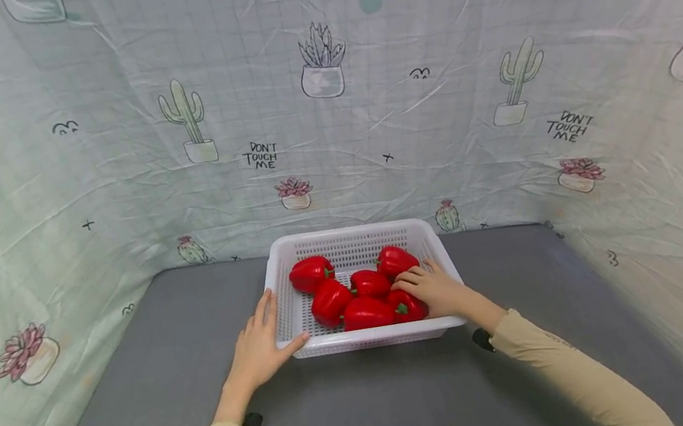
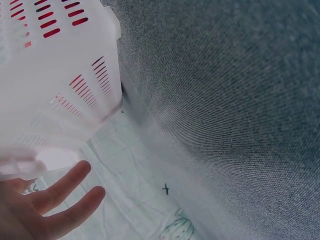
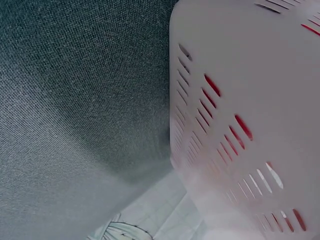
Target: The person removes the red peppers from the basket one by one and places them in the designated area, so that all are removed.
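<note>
Peppers [image 1: 363, 291] – six red ones, all piled in a white slotted basket [image 1: 352, 238] sitting on the grey mat [image 1: 158, 358], toward the back by the cactus-print cloth [image 1: 363, 92]. Right hand [image 1: 435, 289] is inside the basket at its right side, fingers curled loosely over the front-right pepper [image 1: 405, 305] and touching it; can't really tell if it's an actual grip or just resting on top. Left hand [image 1: 260, 346] is outside at the basket's front-left corner – fingers straight and lying along the left wall, thumb stretched along the front rim. Left wrist view shows those straight fingers [image 2: 60, 187] right beside the white wall [image 2: 60, 85], red showing through the slots. Right wrist view only gets the basket's side [image 3: 250, 115] and the mat [image 3: 75, 100], no fingers visible there. Both sleeves are beige.
</note>
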`<state>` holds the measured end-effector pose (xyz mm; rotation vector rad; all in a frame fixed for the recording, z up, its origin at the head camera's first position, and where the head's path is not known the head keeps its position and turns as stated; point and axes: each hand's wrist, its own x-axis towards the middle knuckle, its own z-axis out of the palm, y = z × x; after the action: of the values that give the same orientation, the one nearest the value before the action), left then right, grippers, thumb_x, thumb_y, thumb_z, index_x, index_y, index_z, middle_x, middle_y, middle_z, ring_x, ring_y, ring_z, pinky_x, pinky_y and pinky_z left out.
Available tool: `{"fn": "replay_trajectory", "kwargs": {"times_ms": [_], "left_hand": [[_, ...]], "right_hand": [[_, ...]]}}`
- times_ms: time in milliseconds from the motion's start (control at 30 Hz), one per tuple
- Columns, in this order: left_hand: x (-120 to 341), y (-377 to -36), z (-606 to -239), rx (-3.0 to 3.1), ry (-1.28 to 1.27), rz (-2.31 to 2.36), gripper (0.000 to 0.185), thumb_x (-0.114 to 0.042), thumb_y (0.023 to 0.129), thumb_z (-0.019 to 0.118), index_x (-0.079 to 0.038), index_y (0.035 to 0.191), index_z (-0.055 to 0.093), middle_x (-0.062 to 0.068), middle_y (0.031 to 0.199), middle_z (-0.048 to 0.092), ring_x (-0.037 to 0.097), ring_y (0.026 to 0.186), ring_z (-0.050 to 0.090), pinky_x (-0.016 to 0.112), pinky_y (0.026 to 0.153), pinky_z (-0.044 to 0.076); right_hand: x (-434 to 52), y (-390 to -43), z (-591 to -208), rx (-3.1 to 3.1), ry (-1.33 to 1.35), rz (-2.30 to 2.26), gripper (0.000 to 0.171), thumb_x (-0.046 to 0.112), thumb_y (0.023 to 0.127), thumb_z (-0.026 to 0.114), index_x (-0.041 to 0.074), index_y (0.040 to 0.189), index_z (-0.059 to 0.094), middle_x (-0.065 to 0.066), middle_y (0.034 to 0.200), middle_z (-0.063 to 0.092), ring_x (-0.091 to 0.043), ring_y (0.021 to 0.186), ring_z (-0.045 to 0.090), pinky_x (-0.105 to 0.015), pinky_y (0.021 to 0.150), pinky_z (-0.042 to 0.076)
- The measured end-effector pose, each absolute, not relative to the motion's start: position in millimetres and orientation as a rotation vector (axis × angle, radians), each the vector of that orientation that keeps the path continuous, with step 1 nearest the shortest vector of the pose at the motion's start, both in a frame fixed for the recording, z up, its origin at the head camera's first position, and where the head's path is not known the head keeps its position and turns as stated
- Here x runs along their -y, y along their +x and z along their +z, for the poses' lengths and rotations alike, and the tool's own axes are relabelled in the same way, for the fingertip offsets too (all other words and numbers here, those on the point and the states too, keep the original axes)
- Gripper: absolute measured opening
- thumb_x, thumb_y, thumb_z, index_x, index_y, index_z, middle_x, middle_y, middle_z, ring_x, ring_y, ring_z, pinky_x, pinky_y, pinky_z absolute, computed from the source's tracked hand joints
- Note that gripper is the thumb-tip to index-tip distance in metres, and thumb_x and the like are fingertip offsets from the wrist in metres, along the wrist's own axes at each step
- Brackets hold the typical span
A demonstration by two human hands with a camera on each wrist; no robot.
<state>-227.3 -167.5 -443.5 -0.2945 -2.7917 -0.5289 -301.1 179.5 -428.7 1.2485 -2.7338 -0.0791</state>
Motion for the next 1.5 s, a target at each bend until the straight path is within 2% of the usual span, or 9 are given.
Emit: {"fn": "replay_trajectory", "kwargs": {"times_ms": [233, 533, 833, 1100, 1267, 1500], "left_hand": [[169.2, -228.4, -440.3, 2.780, -0.298, -0.515, 0.092, -0.057, 0.074, 0.057, -0.001, 0.140, 0.025, 0.014, 0.145, 0.023, 0.039, 0.108, 0.048, 0.056, 0.082, 0.041], [167.3, -227.5, -439.1, 2.785, -0.285, -0.518, 0.092, -0.057, 0.073, 0.058, -0.001, 0.140, 0.026, 0.014, 0.145, 0.024, 0.039, 0.108, 0.048, 0.057, 0.083, 0.041], [167.2, -228.9, -439.3, 2.770, -0.292, -0.525, 0.091, -0.056, 0.074, 0.058, -0.002, 0.139, 0.027, 0.013, 0.145, 0.025, 0.040, 0.107, 0.049, 0.057, 0.082, 0.041], [165.4, -228.3, -437.8, 2.798, -0.282, -0.524, 0.093, -0.057, 0.073, 0.058, -0.002, 0.140, 0.024, 0.014, 0.146, 0.024, 0.040, 0.110, 0.048, 0.057, 0.084, 0.041], [165.4, -227.2, -438.7, 2.797, -0.279, -0.526, 0.093, -0.057, 0.073, 0.058, -0.002, 0.140, 0.025, 0.014, 0.146, 0.024, 0.040, 0.110, 0.048, 0.058, 0.084, 0.040], [167.2, -227.1, -441.2, 2.803, -0.285, -0.536, 0.092, -0.058, 0.075, 0.056, -0.002, 0.140, 0.025, 0.013, 0.147, 0.022, 0.041, 0.111, 0.047, 0.058, 0.084, 0.039]], "right_hand": [[-177.3, -302.4, -423.5, 2.710, 1.199, -0.070, 0.073, 0.044, 0.060, 0.076, 0.019, 0.122, 0.046, -0.004, 0.124, 0.049, -0.024, 0.113, 0.042, -0.054, 0.093, 0.030], [-180.1, -302.9, -423.3, 2.693, 1.161, 0.026, 0.074, 0.037, 0.058, 0.078, 0.021, 0.122, 0.045, -0.002, 0.121, 0.049, -0.024, 0.112, 0.042, -0.050, 0.089, 0.032], [-187.7, -302.9, -417.2, 2.693, 1.111, 0.059, 0.073, 0.039, 0.060, 0.073, 0.020, 0.124, 0.043, -0.001, 0.124, 0.048, -0.025, 0.112, 0.043, -0.048, 0.087, 0.032], [-191.6, -296.4, -410.4, 2.643, 1.046, 0.089, 0.075, 0.035, 0.062, 0.073, 0.024, 0.128, 0.040, -0.009, 0.119, 0.047, -0.023, 0.109, 0.040, -0.048, 0.084, 0.034], [-194.5, -289.4, -410.4, 2.662, 1.017, 0.122, 0.074, 0.035, 0.066, 0.071, 0.029, 0.132, 0.037, -0.013, 0.125, 0.043, -0.028, 0.112, 0.037, -0.046, 0.080, 0.033], [-198.2, -285.1, -410.2, 2.625, 0.983, 0.141, 0.077, 0.036, 0.064, 0.074, 0.031, 0.132, 0.037, -0.008, 0.131, 0.042, -0.028, 0.104, 0.041, -0.041, 0.077, 0.033]]}}
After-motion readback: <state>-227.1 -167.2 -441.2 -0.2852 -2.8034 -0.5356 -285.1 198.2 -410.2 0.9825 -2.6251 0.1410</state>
